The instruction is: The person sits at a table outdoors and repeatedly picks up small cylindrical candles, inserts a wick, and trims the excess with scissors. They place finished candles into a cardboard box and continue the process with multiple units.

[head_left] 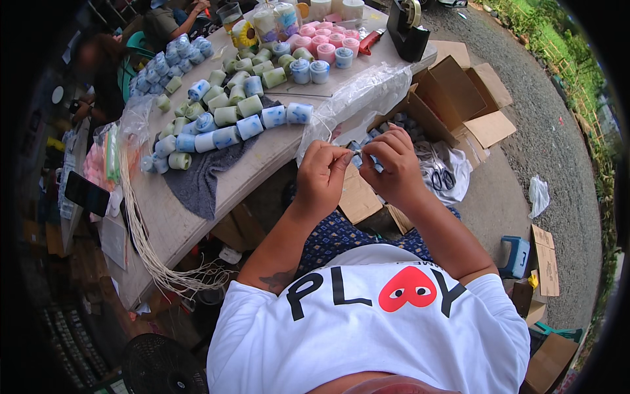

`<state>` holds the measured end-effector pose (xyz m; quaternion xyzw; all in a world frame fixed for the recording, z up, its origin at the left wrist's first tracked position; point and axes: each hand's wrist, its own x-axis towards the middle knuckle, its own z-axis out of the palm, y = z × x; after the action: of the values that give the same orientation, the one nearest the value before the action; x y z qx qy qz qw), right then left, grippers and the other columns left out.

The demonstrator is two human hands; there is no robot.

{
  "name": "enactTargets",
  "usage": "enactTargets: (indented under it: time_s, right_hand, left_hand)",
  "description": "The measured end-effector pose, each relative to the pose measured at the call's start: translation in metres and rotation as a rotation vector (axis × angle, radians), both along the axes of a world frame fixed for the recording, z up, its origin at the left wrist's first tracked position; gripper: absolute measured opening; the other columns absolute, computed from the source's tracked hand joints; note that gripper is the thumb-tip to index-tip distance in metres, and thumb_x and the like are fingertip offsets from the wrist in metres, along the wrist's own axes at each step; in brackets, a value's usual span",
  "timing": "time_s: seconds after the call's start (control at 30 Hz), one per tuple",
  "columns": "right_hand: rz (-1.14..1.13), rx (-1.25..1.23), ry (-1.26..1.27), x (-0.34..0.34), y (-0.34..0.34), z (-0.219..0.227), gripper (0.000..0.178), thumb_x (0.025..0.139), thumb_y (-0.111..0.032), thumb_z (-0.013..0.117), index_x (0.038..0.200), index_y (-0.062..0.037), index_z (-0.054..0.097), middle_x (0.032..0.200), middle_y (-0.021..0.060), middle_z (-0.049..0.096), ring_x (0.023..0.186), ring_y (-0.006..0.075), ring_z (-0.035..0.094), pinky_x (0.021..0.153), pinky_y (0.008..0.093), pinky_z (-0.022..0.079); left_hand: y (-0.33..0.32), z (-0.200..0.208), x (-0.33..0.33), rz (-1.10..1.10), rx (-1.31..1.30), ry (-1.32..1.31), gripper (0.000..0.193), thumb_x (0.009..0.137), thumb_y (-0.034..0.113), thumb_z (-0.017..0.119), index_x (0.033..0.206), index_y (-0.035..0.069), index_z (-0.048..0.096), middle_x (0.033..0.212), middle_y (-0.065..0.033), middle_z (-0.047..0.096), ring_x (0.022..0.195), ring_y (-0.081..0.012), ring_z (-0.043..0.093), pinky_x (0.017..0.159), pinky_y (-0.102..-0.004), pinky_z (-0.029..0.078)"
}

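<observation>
My left hand (323, 172) and my right hand (394, 164) meet in front of my chest, just off the table's edge, both with fingers pinched. A thin white candle wick (326, 126) curves up out of my left fingers. Between the two sets of fingertips is a small shiny piece (356, 152), too small to make out fully; my right fingers close on its end. Nearby on the table lie rows of blue-and-white candles (249, 127) and green candles (226, 116), many on their sides. A bundle of long white wicks (134, 226) hangs over the table's near left edge.
A dark grey cloth (197, 190) lies under some candles. Pink candles (325, 49), a black tape dispenser (407, 33) and clear plastic (367, 92) are farther back. An open cardboard box (453, 98) stands right; scissors (443, 178) rest on white plastic. Other people sit far left.
</observation>
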<state>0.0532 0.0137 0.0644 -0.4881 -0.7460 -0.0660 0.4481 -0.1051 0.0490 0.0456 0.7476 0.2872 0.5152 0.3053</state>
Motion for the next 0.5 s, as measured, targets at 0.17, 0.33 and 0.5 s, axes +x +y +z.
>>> enactTargets:
  time_s: [0.17,0.33,0.5]
  right_hand:
    - [0.095,-0.267,0.157,0.007,-0.005,0.009,0.018,0.068,-0.003,0.068,0.084,-0.0047,0.061,0.08,0.008,0.058,0.079,0.0284,0.055,0.079,0.0362,0.045]
    - [0.193,-0.325,0.202,0.002,-0.01,0.026,0.025,0.072,-0.005,0.069,0.096,-0.0039,0.063,0.081,0.0091,0.059,0.084,0.0288,0.056,0.08,0.0358,0.046]
    - [0.242,-0.232,-0.075,0.009,-0.004,0.013,0.024,0.074,-0.007,0.067,0.097,-0.0039,0.062,0.083,0.0096,0.059,0.087,0.0273,0.056,0.087,0.0377,0.045]
  left_hand:
    - [0.001,0.005,-0.003,-0.016,0.002,0.0,0.002,0.083,0.002,0.061,0.085,0.001,0.06,0.075,-0.0077,0.051,0.062,-0.0179,0.049,0.055,-0.0276,0.04]
    - [0.003,0.005,-0.005,-0.051,-0.022,0.016,0.002,0.084,0.001,0.061,0.086,0.001,0.061,0.077,-0.0073,0.052,0.065,-0.0172,0.051,0.057,-0.0268,0.041]
    - [0.007,0.005,-0.01,-0.132,-0.045,0.058,0.001,0.085,0.0,0.059,0.084,0.0,0.061,0.079,-0.0065,0.053,0.071,-0.0151,0.051,0.062,-0.0252,0.042]
